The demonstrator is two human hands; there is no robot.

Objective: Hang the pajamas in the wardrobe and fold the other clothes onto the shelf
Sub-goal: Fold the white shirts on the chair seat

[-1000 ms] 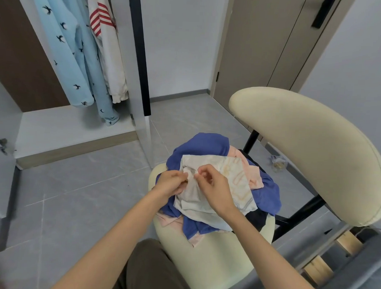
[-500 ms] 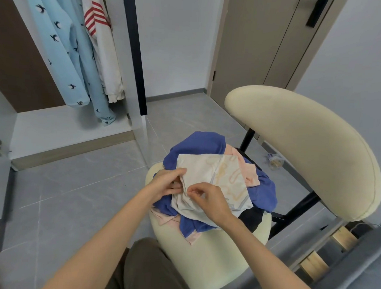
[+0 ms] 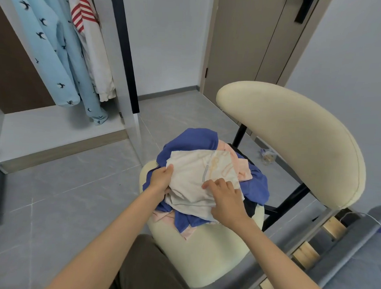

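Observation:
A cream garment with a faint orange print (image 3: 197,173) lies on top of a pile on the cream chair seat (image 3: 204,252). Under it are a blue garment (image 3: 194,140) and a pink one (image 3: 243,168). My left hand (image 3: 162,179) grips the cream garment's left edge. My right hand (image 3: 224,196) rests on its lower right part with the fingers spread flat. Light blue pajamas with dark birds (image 3: 56,51) hang in the open wardrobe at the upper left, beside a white garment with red stripes (image 3: 89,41).
The wardrobe's pale floor shelf (image 3: 44,129) lies below the hanging clothes. The chair's wide backrest (image 3: 294,140) rises at the right. A closed door (image 3: 244,41) stands behind. A small clear wrapper (image 3: 267,155) lies on the grey tiles. A grey bed frame (image 3: 344,249) sits at the lower right.
My hands have moved apart on the cream garment: the left went to its left edge, the right slid down and right. The garment now lies flatter and more spread out.

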